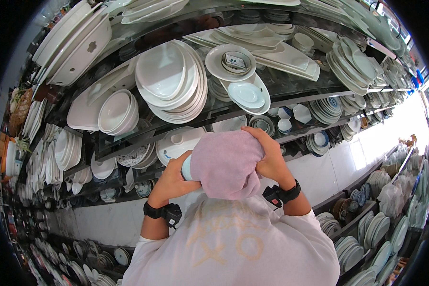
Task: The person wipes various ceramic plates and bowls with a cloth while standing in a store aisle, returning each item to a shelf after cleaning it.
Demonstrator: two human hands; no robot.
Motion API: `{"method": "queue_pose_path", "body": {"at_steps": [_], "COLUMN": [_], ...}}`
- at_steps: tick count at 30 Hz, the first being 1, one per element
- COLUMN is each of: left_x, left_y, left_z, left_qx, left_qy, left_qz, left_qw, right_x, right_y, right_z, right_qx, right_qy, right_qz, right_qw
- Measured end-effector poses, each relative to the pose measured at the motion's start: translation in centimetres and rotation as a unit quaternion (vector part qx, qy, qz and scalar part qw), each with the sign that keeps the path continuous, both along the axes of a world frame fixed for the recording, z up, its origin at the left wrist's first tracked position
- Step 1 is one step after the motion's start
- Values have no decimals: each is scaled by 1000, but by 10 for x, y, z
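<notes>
My left hand [173, 178] grips the edge of a pale blue-green dish [187, 167], most of which is hidden under a pink cloth [223, 161]. The cloth is bunched over the dish in front of my chest, and my right hand [271, 155] holds it from the other side, fingers on its top edge and thumb underneath. What shape the dish has cannot be told. Beyond my hands, a stack of white plates [164, 75] and nested white bowls [115, 111] stand on the shelf, with a pale blue oval dish [246, 95] to their right.
Dark shelves [214, 118] loaded with crockery curve across in front of me. Below them lie small bowls [284, 126] and a white lidded dish [180, 141]. More plates [348, 254] stand on racks behind me at the right. A pale tiled floor [318, 169] runs between the shelves.
</notes>
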State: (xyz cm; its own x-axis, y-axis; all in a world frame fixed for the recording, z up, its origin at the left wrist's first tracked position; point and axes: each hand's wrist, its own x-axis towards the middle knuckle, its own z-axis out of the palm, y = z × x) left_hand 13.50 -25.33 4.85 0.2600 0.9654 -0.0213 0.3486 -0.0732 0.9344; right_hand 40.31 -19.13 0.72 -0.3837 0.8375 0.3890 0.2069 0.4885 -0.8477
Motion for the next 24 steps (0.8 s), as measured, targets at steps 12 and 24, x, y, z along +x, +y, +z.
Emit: {"method": "queue_pose_path", "body": {"at_steps": [12,24], "left_x": [3,1], "left_y": [6,13], "left_z": [-2,-30], "left_qx": [-31,-71], "left_qy": [3,11], "left_qz": [-33,-58], "left_qw": [999,996], "right_x": [-13,-26], "right_y": [-6,4], "right_z": [2,3], "right_qx": [13,242], "right_qy": [21,-128], "right_qz": [8,72], "right_qw": [1000,959]}}
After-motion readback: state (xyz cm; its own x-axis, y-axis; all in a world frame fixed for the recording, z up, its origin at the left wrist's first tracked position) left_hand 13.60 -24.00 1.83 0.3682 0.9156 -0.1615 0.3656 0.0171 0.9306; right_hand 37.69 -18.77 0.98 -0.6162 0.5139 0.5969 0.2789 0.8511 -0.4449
